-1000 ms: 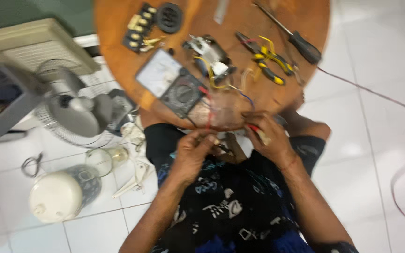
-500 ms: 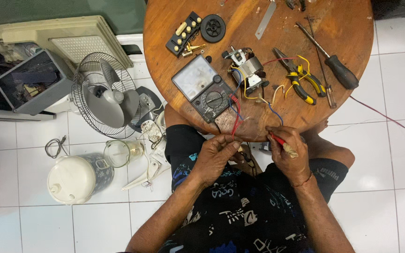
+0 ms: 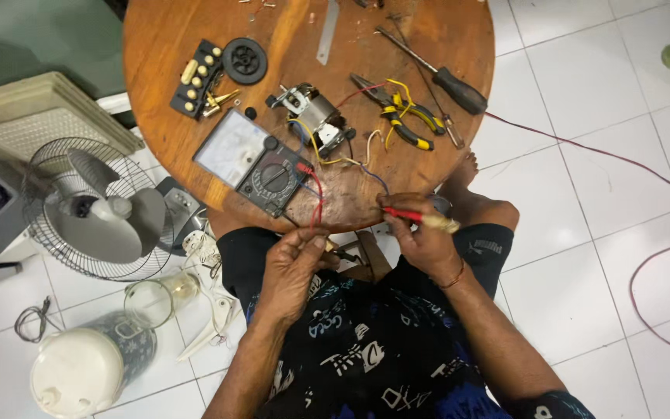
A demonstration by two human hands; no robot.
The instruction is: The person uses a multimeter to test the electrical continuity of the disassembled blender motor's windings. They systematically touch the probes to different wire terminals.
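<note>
My right hand (image 3: 426, 237) pinches the red probe (image 3: 409, 215) at the tabletop (image 3: 195, 116) edge; left hand (image 3: 295, 268) pinches the red lead (image 3: 318, 203). One tug could drag the meter (image 3: 256, 163) off.

A round wooden table (image 3: 195, 101) is carrying a black-handled screwdriver (image 3: 436, 71), yellow-handled pliers (image 3: 397, 116), a black switch block with cream buttons (image 3: 197, 79) and a black round disc (image 3: 244, 60) just beside it. A caged fan (image 3: 91, 209) is lying on the white tiled floor (image 3: 599, 256), left of the table. A white pot-shaped appliance (image 3: 87, 365) is standing nearer the camera.
</note>
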